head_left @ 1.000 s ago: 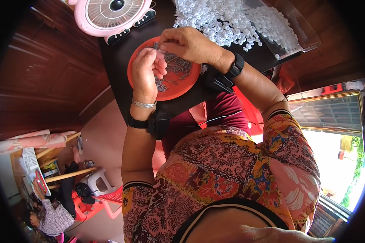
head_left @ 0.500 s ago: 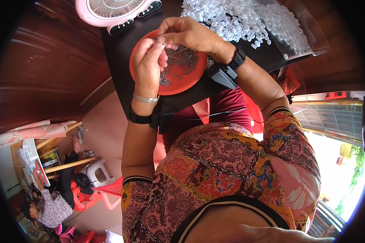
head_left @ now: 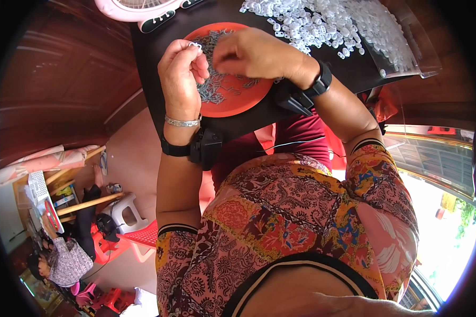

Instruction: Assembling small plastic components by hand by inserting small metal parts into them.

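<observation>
My left hand [head_left: 181,79] pinches a small white plastic piece [head_left: 195,46] between thumb and forefinger, above the left rim of an orange-red plate [head_left: 251,99]. In the plate lie many thin grey metal pieces [head_left: 211,94] that look like screws or nails. Over the plate's right side hangs my right hand [head_left: 264,59], its curled fingers smeared by motion, so whether they hold anything is unclear. Beyond it, a heap of similar white plastic pieces [head_left: 314,31] spreads over the dark table [head_left: 156,79].
A clear plastic tray [head_left: 426,73] with more white pieces sits at the table's far right. A pink and white fan [head_left: 137,16] stands at the far left edge. Down at the left are a white stool [head_left: 127,211], a red chair [head_left: 143,238] and another person [head_left: 71,264].
My hands have come apart: the left has shifted slightly left and keeps the white piece, while the right has moved right and down over the plate. The view has shifted slightly.
</observation>
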`<state>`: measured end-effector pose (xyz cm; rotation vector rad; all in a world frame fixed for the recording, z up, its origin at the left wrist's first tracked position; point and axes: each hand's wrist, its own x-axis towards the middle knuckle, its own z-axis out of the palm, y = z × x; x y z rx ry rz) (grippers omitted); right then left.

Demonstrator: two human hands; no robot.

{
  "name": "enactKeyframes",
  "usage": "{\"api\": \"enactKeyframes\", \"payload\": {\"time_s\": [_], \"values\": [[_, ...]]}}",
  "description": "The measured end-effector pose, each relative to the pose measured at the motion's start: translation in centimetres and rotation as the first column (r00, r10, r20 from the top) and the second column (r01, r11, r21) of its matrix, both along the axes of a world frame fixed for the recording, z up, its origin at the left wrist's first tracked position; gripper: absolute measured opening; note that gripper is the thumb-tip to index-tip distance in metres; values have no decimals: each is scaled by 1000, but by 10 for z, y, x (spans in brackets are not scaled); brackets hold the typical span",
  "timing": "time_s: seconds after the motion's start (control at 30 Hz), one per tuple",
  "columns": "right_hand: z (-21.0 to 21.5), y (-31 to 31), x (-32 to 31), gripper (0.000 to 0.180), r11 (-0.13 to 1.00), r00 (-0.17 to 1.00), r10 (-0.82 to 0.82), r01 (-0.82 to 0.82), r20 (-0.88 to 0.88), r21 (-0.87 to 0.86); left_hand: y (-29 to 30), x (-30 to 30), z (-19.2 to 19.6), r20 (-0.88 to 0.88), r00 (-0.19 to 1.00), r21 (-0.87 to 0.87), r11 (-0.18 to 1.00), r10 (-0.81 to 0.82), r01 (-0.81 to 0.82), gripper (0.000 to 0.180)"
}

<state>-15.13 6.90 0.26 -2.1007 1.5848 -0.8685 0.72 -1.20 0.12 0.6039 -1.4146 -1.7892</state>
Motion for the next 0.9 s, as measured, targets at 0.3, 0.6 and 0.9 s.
{"api": "enactKeyframes", "payload": {"time_s": [0.3, 0.6, 0.9], "values": [[-6, 3, 20, 13, 992, 905, -61, 10, -420, -123, 2, 0, 3, 1, 1000, -7, 1000, -17, 17, 10], [-12, -2, 27, 16, 999, 852, -44, 32, -521, -33, 4, 1, 7, 19, 1000, -9, 1000, -12, 12, 10], [12, 2, -4, 12, 973, 958, -230, 232, 172, 7, 10, -1, 6, -11, 999, -20, 999, -48, 47, 10]]}}
